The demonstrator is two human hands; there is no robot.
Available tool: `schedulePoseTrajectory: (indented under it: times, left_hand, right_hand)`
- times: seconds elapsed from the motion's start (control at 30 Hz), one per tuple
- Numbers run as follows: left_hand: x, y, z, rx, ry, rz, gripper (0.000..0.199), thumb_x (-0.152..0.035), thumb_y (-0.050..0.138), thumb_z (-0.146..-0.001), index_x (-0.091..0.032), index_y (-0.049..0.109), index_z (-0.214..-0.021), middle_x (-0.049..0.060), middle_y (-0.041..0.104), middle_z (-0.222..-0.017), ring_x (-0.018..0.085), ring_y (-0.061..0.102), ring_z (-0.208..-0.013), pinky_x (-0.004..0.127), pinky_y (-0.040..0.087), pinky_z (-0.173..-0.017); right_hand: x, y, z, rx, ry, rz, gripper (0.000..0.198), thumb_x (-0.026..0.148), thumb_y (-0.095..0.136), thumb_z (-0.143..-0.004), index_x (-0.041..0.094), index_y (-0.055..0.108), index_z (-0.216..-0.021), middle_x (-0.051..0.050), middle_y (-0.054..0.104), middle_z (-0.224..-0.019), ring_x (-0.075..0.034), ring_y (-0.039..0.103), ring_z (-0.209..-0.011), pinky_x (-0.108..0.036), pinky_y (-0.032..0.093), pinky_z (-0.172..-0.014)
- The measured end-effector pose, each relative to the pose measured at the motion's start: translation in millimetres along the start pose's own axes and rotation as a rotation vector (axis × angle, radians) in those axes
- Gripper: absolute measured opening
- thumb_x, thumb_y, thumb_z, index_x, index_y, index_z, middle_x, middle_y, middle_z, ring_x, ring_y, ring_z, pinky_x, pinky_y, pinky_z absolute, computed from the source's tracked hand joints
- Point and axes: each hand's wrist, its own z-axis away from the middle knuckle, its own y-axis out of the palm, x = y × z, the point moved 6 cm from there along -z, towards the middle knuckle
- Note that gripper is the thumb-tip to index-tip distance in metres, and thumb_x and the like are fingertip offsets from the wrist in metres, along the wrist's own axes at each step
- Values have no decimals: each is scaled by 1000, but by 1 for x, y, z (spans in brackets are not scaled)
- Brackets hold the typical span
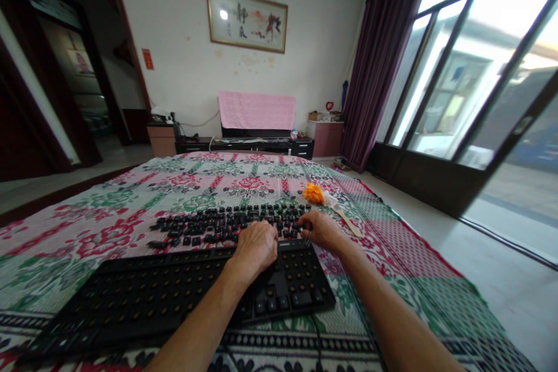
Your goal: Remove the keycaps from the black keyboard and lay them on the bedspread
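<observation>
A black keyboard (pixel 165 285) lies at a slant in front of me, most of its keys bare of caps. A few caps remain along its near edge and at the number pad's lower rows. Behind it, loose black keycaps (pixel 226 218) are spread in rows on the cloth. My left hand (pixel 256 244) is over the keyboard's far edge, fingers curled; whatever they hold is hidden. Among the keycaps at the right end, my right hand (pixel 321 229) has thumb and forefinger closed in a pinch on a keycap, which barely shows.
A patterned cloth (pixel 143 209) covers the broad surface. Right of the keycaps lie an orange crumpled item (pixel 313 193) and a brush with a pale wooden handle (pixel 346 221). The keyboard's cable (pixel 317 340) runs toward me. A pink cloth (pixel 257 110) hangs by the far wall.
</observation>
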Motion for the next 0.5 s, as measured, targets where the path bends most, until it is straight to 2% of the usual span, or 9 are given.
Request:
schedulePoseTrajectory:
  times: [0.2,0.5]
  left_hand:
    - [0,-1,1,10,-18,11,27,-25,41,-79,-20,68,-83,8,65,-87,20,58,-87,30,44,-79]
    - [1,1,0,-8,-5,-1,28,-25,41,-78,-21,69,-83,8,65,-86,21,59,-85,31,45,-76]
  right_hand:
    - [-3,3,-1,-3,3,-1,24,21,56,-66,20,66,-87,-1,62,-75,-12,53,-67,-20,35,-59]
    - [-1,3,-1,37,7,-17,23,20,55,-66,19,66,-86,-1,63,-74,-12,54,-66,-20,34,-57]
